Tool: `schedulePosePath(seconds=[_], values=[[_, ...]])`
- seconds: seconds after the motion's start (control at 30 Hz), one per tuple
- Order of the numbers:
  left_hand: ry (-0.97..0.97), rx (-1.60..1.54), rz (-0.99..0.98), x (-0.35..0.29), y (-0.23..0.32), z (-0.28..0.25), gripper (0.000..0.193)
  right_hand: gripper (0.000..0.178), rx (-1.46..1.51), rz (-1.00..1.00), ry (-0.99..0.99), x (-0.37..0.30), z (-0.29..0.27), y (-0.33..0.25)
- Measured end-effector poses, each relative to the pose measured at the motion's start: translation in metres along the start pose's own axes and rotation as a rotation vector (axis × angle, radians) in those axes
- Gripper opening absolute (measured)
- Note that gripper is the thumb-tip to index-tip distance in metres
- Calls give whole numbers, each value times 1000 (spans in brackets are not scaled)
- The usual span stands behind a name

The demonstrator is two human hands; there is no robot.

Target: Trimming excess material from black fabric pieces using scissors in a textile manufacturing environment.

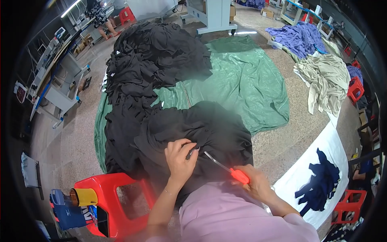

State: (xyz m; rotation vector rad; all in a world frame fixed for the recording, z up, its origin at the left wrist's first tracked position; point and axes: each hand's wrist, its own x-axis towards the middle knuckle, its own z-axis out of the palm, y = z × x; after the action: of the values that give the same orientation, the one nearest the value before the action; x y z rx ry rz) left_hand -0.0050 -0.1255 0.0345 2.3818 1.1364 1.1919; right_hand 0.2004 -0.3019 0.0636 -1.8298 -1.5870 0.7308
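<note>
A heap of black cloth [173, 125] covers my lap and spreads out ahead of me. My left hand [180, 159] is closed over it, thumb and forefinger pinching at the fabric; the exact bit between the fingertips is too small to make out. In my right hand [257, 183] is a red-handled tool [240, 176] with a slim metal shaft, perhaps a seam ripper. Its shaft points up and left over the cloth, the tip a short way right of my left fingertips. Whether the tip touches the fabric I cannot tell.
A larger black cloth pile [157, 52] lies on a green sheet [250, 84]. To the left stands a red stool [109, 181] with a phone, a yellow roll and a blue bag. Purple cloth [298, 38], cream cloth [326, 76] and navy pieces [320, 183] lie rightward.
</note>
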Motion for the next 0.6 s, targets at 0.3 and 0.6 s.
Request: schedulePosePath(seconds=[0.3, 0.6], values=[[142, -81, -118, 2, 4, 13, 19, 39, -18, -101, 108, 12, 6, -16], [112, -123, -186, 1, -6, 18, 22, 25, -215, -20, 10, 23, -5, -30]])
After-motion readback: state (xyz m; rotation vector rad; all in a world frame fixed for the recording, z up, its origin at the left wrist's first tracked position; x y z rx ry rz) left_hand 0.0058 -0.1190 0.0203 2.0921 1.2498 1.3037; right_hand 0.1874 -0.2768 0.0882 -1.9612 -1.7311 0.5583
